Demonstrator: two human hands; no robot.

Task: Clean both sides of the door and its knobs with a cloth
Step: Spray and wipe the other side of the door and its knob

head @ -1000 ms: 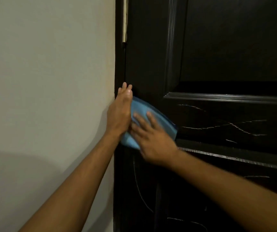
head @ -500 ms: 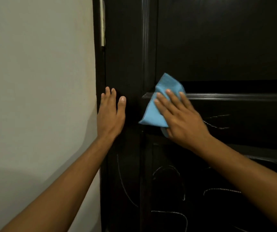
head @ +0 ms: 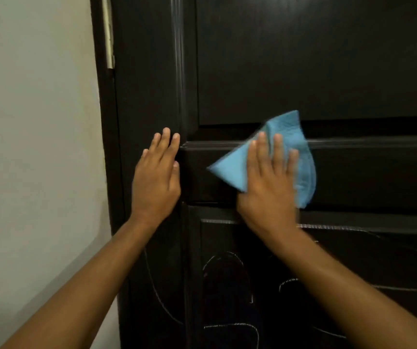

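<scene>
Pale wall point(head: 34, 147) fills the left of the head view, and a dark panelled door point(head: 303, 59) takes up the rest, with a metal hinge point(head: 108, 34) seen on its left edge at the top. White chalk-like scribbles point(head: 227, 278) are seen on the lower panels, below the horizontal rail. The left hand point(head: 156, 181) is laid flat on the door's left stile, fingers straight and together, nothing held. The right hand point(head: 269, 187) is spread flat over a blue cloth point(head: 300, 157), which is pressed against the middle rail; the cloth is not gripped, only pinned under the palm and fingers. No knob is in view. Because the cloth is merely pressed, it could be judged likely to slip or bunch if pressure is eased during a stroke. The moulded groove along the rail may be skipped by a flat hand, and the scribbles below could be smeared rather than lifted if a soiled part of the cloth is used.
</scene>
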